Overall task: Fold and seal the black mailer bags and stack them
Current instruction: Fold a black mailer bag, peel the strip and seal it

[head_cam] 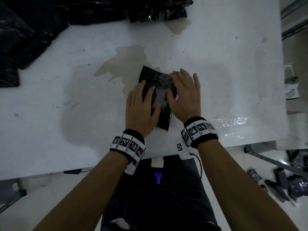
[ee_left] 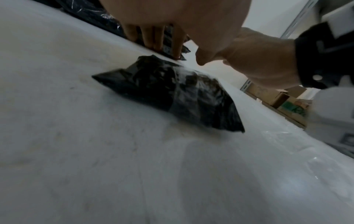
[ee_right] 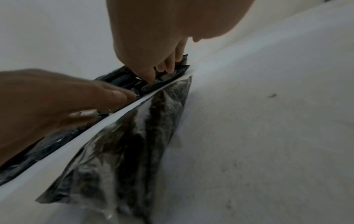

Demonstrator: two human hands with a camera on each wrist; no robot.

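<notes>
One folded mailer (head_cam: pixel 156 97) lies flat on the white bench (head_cam: pixel 66 97), centre of the head view, just above the near edge. Left hand (head_cam: pixel 141 107) lies palm-down on its left half, fingers (head_cam: pixel 150 95) straight and slightly spread. Right hand (head_cam: pixel 185 95) lies flat on the right half, fingers spread, thumb inward. Neither pinches; both appear to press.

Judged purpose: flat pressure from both sides holds the fold closed and beds the seal, while stopping the slippery film from springing open.

Orientation: long axis runs from upper left to lower right in the head view, slightly tilted off vertical; one short end points away from the person, the other toward the bench edge.

Unprocessed black bags (head_cam: pixel 33 30) are heaped upper left. Finished packs (head_cam: pixel 283 180) lie on the floor, lower right
</notes>
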